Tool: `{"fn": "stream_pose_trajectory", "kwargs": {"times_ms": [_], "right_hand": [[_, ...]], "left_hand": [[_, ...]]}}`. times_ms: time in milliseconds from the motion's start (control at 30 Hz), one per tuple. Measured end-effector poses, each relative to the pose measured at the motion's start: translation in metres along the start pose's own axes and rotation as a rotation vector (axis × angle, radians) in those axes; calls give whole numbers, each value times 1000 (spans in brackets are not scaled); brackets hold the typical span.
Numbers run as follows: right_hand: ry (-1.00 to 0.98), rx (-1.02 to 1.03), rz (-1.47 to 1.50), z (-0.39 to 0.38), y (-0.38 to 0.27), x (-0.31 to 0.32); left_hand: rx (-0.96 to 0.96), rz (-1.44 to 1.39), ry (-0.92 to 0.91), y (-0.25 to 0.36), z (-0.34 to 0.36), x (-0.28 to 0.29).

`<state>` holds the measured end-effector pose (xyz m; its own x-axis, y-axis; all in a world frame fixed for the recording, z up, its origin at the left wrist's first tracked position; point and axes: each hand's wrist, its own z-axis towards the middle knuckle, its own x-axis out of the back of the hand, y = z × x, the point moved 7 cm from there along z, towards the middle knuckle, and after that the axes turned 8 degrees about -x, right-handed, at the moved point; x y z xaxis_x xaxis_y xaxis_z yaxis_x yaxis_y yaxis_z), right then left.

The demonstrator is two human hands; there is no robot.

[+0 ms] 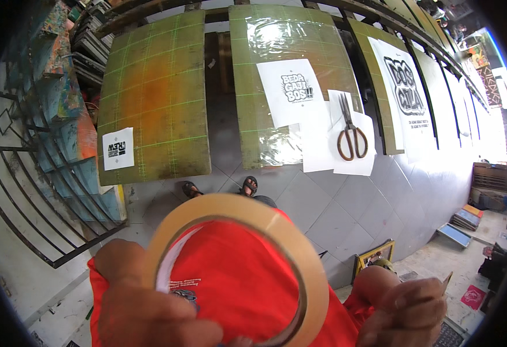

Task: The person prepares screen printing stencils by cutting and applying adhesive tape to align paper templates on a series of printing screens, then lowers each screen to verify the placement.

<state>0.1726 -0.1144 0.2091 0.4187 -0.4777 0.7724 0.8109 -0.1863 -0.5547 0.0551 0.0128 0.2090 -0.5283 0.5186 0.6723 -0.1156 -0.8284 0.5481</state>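
A wide roll of tan tape [236,206] is held up close in front of my red shirt. My left hand [135,306] grips its lower left side, with fingers closed round the rim. To the right of the roll, my right hand [406,312] is closed in a pinch. A small tan piece of tape [448,281] sticks out past its fingertips. Beyond my hands, scissors [350,128] with brown handles lie on white paper sheets [319,144] at the near right corner of the middle board. The lower edge of the picture cuts off part of both hands.
A green-orange board [161,75] at left bears a small printed sheet [111,162]. The middle board [243,110] carries clear film and a printed sheet [270,107]. More boards run off to the right. A black metal rack [28,202] stands left; a yellow frame [375,254] sits low right.
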Motion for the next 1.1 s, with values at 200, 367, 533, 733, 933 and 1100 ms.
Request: {"fn": "stream_pose_trajectory", "kwargs": {"times_ms": [200,367,533,733,933,1100], "right_hand": [[188,-192,412,-8,-11,16],[138,-44,429,-8,-20,20],[162,-119,463,-5,-14,18],[199,52,316,-19,17,18],[278,124,-21,14,84,-40],[189,53,-142,12,147,-110]], "left_hand": [[-212,-156,185,1,-6,6],[-315,-286,199,6,1,6],[-201,-247,84,2,-5,-3],[-181,-164,238,-98,-13,-79],[-258,174,59,-214,-19,-243],[-82,138,-154,-236,-33,-283]]}}
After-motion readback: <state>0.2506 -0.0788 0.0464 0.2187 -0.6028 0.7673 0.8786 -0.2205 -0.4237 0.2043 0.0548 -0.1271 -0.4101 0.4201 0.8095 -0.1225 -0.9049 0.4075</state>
